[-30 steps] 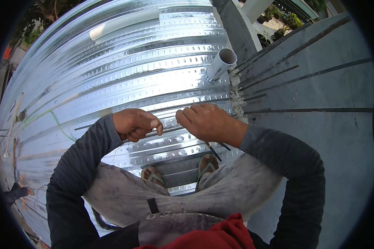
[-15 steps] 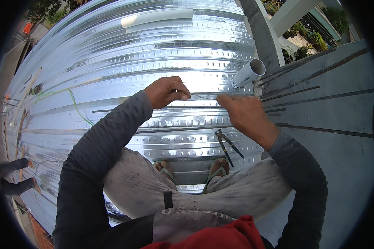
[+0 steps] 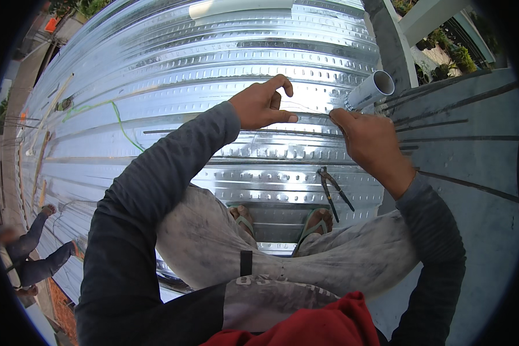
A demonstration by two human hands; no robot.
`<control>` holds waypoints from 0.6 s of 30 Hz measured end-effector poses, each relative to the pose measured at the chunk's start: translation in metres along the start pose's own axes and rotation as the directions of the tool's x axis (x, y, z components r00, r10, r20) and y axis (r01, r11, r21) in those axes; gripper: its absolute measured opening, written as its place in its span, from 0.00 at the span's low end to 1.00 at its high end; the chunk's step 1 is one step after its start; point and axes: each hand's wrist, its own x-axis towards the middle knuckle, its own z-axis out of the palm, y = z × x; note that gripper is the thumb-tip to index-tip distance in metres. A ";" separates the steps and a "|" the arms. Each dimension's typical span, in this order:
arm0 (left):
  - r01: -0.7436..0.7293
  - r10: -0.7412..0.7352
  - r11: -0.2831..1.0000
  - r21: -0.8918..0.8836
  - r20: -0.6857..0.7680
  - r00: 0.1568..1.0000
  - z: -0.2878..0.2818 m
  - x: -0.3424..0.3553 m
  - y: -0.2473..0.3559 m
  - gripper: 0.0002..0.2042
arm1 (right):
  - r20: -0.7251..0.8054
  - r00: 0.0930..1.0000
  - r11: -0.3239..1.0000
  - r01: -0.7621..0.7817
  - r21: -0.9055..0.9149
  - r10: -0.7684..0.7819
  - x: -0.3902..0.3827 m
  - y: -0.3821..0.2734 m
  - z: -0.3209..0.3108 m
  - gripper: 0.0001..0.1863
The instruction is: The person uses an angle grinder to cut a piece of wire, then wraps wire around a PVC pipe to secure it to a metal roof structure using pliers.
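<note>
My right hand (image 3: 370, 137) pinches the end of a thin wire (image 3: 308, 108) between thumb and fingers, above the ribbed metal decking (image 3: 282, 138). Across from it, my left hand (image 3: 262, 105) is open, thumb and forefinger spread apart around the wire's free side; I cannot tell whether it touches the wire. A pair of pincers (image 3: 323, 172) with dark handles lies on the decking below my right hand, near my right foot. Thin steel bars run along the decking under both hands.
An upright grey pipe (image 3: 370, 92) stands beyond my right hand. Dark bars (image 3: 470, 138) stick out over the grey wall at right. A green cord (image 3: 119, 118) lies to the left. Another person (image 3: 29, 248) crouches at far left. A white half-round piece (image 3: 239, 7) lies at the far edge.
My left hand has opened from its pinch and let go of the wire, thumb and forefinger now spread. The right hand keeps its pinch. The person at left shows more and reaches down.
</note>
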 end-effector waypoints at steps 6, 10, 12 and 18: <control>-0.066 0.003 0.722 0.689 0.092 0.996 0.007 0.009 0.030 0.11 | 0.174 0.967 0.980 -0.169 -0.107 0.186 0.004 0.005 0.000 0.07; -0.234 0.253 0.620 0.749 0.092 0.963 0.004 0.002 -0.028 0.07 | 0.380 0.920 0.692 -0.209 0.691 -0.101 0.018 -0.005 -0.013 0.11; -0.299 0.348 0.643 0.705 0.079 0.934 0.014 0.003 -0.027 0.06 | 0.222 0.969 0.676 -0.235 0.699 0.107 0.026 0.011 -0.020 0.11; -0.295 0.540 0.454 0.841 0.004 0.842 0.011 -0.018 -0.044 0.04 | 0.442 0.889 0.610 -0.283 0.740 -0.122 0.006 -0.021 -0.035 0.08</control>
